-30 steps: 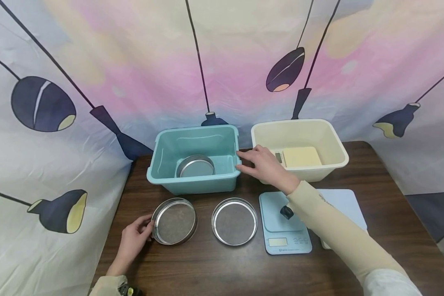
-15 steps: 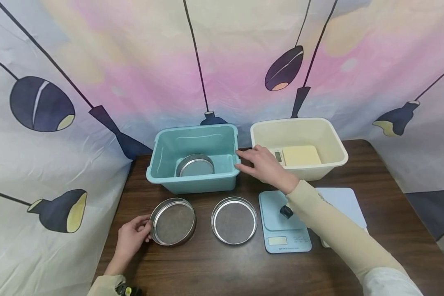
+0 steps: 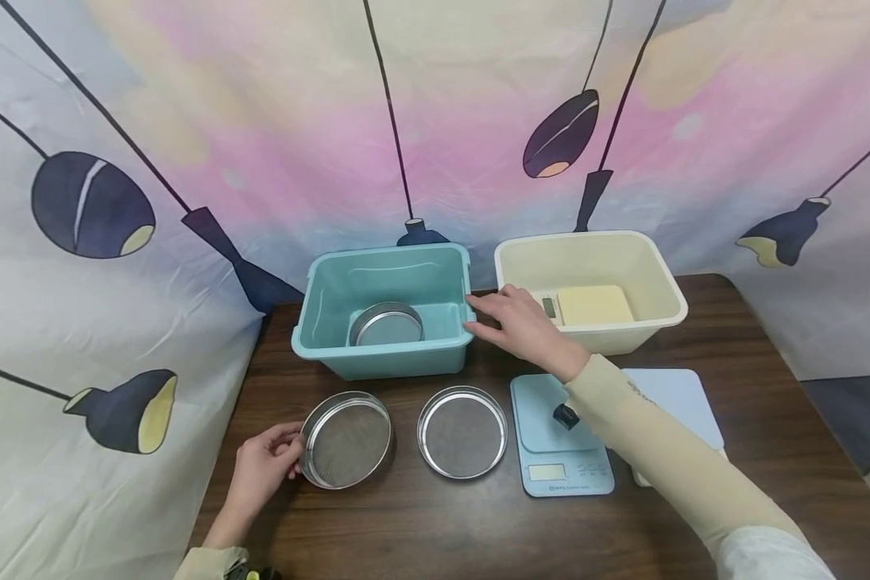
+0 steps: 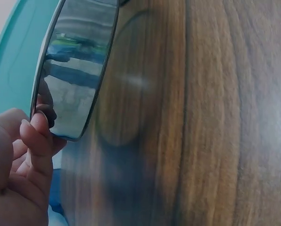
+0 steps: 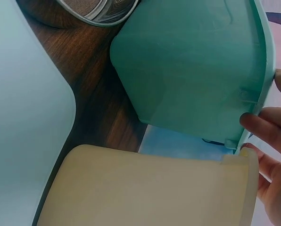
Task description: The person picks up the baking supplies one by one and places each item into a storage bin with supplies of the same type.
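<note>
My left hand [image 3: 264, 467] pinches the left rim of a round metal sieve [image 3: 348, 447] between thumb and fingers. The sieve is tilted, its mesh turned up toward the head camera. In the left wrist view its shiny side wall [image 4: 77, 75] stands above the wood, with a shadow beside it. A second sieve [image 3: 462, 435] lies flat just to the right. Another round metal sieve [image 3: 387, 329] is inside the teal basin [image 3: 399, 366]. My right hand [image 3: 525, 329] rests extended fingertips on that basin's right rim, and in the right wrist view the fingers [image 5: 268, 134] lie spread along it.
Right of the teal basin stands a cream basin [image 3: 616, 342] holding a pale yellow kitchen scale [image 3: 594, 306]. A light blue kitchen scale [image 3: 558, 443] lies under the right forearm, with a white scale [image 3: 677, 399] partly behind the sleeve. A patterned cloth [image 3: 435, 121] hangs behind the table [image 3: 420, 540].
The sieve in my left hand has gone from nearly level to tilted, its mesh now showing more. My right hand keeps its place on the teal rim.
</note>
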{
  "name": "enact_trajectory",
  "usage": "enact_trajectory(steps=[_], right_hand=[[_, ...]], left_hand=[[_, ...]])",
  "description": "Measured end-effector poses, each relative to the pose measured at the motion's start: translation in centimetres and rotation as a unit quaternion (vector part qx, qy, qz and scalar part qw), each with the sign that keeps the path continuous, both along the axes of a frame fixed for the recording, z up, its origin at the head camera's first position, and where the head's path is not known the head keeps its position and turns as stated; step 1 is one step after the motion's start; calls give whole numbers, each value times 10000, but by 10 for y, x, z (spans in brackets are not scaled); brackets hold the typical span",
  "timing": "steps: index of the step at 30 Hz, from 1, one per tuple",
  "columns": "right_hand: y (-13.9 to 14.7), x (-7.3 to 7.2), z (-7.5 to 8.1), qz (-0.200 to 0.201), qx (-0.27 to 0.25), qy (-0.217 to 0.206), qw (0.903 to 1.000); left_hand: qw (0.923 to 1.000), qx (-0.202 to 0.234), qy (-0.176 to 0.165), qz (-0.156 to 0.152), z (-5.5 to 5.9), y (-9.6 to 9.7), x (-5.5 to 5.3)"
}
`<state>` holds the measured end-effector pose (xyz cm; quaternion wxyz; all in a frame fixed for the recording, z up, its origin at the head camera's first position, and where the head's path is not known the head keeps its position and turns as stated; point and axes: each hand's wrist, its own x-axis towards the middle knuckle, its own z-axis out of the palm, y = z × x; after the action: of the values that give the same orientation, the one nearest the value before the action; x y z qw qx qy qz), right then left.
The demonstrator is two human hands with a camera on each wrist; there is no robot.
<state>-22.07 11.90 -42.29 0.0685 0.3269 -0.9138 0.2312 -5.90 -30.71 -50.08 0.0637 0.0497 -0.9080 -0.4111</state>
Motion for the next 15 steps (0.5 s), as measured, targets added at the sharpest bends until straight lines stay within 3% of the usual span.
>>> enact_trajectory(steps=[15], right_hand=[[0,2,2,34,81,76,9999]], left_hand=[[9988,292,113,-365,35,21,5]])
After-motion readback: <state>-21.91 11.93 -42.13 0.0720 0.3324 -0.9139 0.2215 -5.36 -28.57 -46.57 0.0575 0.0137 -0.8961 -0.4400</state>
